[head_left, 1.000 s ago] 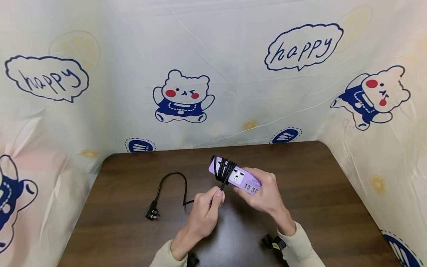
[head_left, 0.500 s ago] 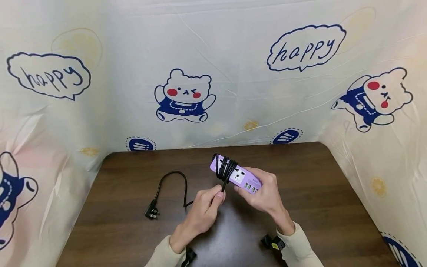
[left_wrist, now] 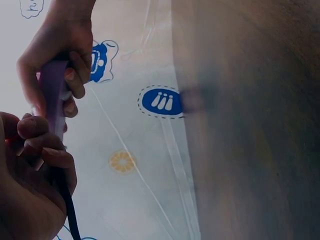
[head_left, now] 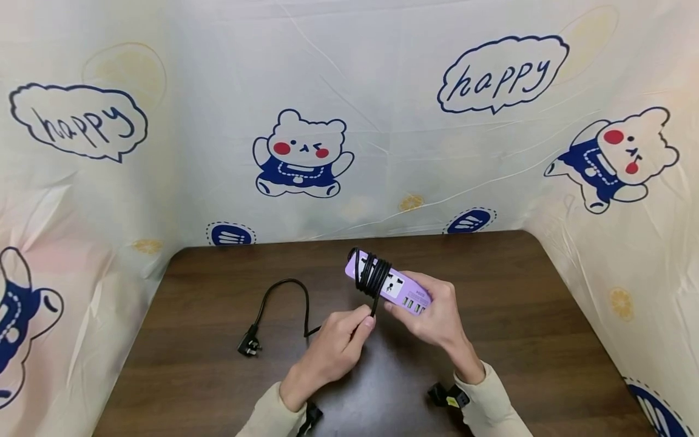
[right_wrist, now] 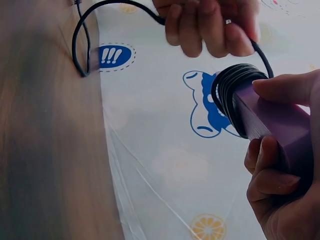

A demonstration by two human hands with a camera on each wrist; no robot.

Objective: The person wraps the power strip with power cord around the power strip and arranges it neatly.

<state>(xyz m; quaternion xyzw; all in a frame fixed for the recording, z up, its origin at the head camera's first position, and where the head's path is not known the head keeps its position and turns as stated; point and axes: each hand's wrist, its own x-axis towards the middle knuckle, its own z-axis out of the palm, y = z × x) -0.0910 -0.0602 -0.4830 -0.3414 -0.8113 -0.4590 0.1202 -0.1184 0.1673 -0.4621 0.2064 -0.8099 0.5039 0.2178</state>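
Observation:
A purple power strip [head_left: 413, 294] with white sockets is held above the table, black cord [head_left: 374, 275] wound in several turns around its left part. My right hand [head_left: 437, 312] grips the strip's right end, thumb and fingers on opposite sides. Just below the coils, my left hand [head_left: 334, 343] pinches the cord between thumb and curled fingers. From that hand the cord runs left to a black plug [head_left: 250, 343] lying on the table. In the right wrist view the coils [right_wrist: 232, 92] sit around the purple body [right_wrist: 280, 120], and the left hand [right_wrist: 210, 25] holds the cord above them.
The dark wooden table [head_left: 180, 315] is bordered at the back and sides by a pale curtain [head_left: 382, 121] printed with bears and lettering. Small black devices [head_left: 448, 396] are strapped at both wrists.
The cord's held stretch has shifted slightly right along the strip, and the coils look a little wider. My left hand has moved slightly right; the right hand keeps its grip. The plug stays in place.

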